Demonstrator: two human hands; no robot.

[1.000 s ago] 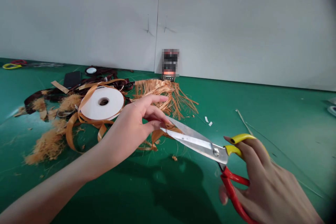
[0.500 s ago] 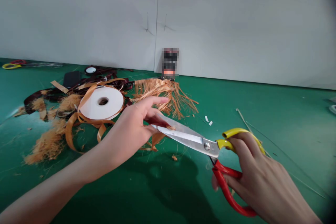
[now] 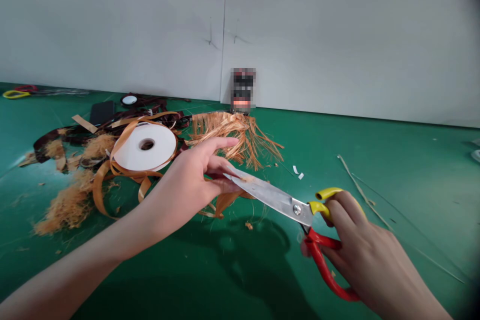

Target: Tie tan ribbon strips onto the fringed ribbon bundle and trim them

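Inside the right grip (image 3: 365, 252), red-and-yellow tailor's shears (image 3: 270, 197) are sitting firmly, the fingers closing around both handles; their blades are lying nearly together and are pointing toward the left grip (image 3: 187, 185), so the tips are reaching its curled fingers (image 3: 221, 145); these fingers are hiding whether they pinch anything, so I cannot tell its state; beyond the left grip, a frayed orange raffia fringe (image 3: 236, 135) and a white ribbon roll (image 3: 144, 147) are lying on the green desk (image 3: 412, 200).

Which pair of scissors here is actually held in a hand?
The large steel-bladed pair with red and yellow handles, gripped in the right hand. The other pair lies far off at the upper left, touched by neither hand.
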